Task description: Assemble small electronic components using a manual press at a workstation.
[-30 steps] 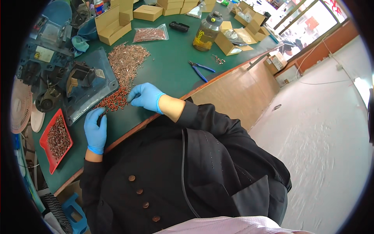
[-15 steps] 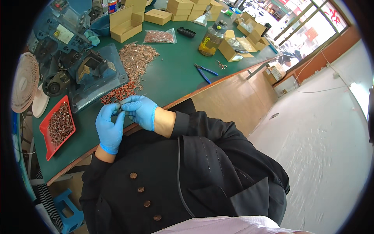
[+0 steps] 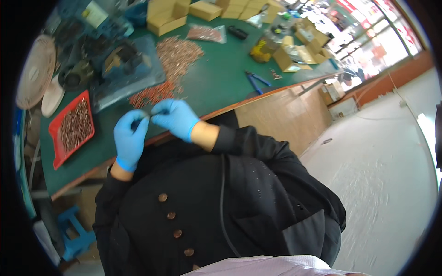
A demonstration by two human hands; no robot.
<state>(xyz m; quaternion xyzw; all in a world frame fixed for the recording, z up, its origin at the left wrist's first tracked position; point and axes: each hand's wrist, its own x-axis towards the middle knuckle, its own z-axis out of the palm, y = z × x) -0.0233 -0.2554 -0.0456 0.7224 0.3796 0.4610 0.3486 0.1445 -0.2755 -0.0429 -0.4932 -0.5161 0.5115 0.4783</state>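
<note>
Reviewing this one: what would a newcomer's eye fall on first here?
First, the blue-gloved left hand and right hand, close together at the near edge of the green table. Next, the red tray of small brownish pieces at the left, and the pile of tiny parts beyond the hands, reddest at its near end.

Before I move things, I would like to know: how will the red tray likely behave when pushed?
The red tray will probably slide rather than roll, as it lies flat on the table. The small parts heaped inside likely make it heavier, and some might spill over its shallow sides.
</note>
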